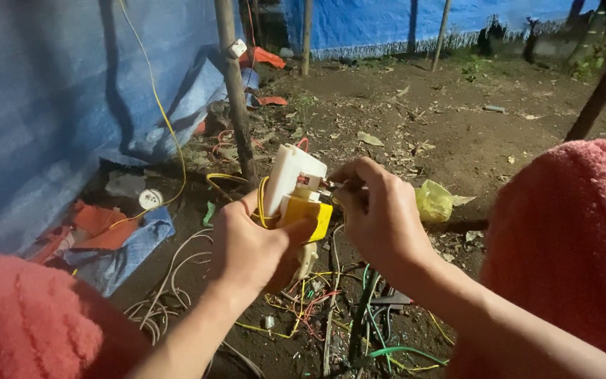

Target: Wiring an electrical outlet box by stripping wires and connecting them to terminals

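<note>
Using the wooden post (236,91) as the marker: left of it there's a blue tarp (43,105) hanging like a wall, with a yellow wire (166,123) trailing down it and a small round white fitting (151,198) on the ground near the post's foot. A white switch (237,48) sits high on the post itself.

Just right of the post's base, the left hand (250,245) is wrapped around a white and yellow plug block (296,193), thumb pressed on the yellow part, held up off the dirt, probably so it stays steady and its top end faces the other hand. Right hand (380,214) has fingers pinched together at the block's top, on something thin, wire or tool I can't tell.

Below both hands lies a tangle of wires (317,309). Further right, a crumpled yellow bag (435,201) on the ground.
</note>
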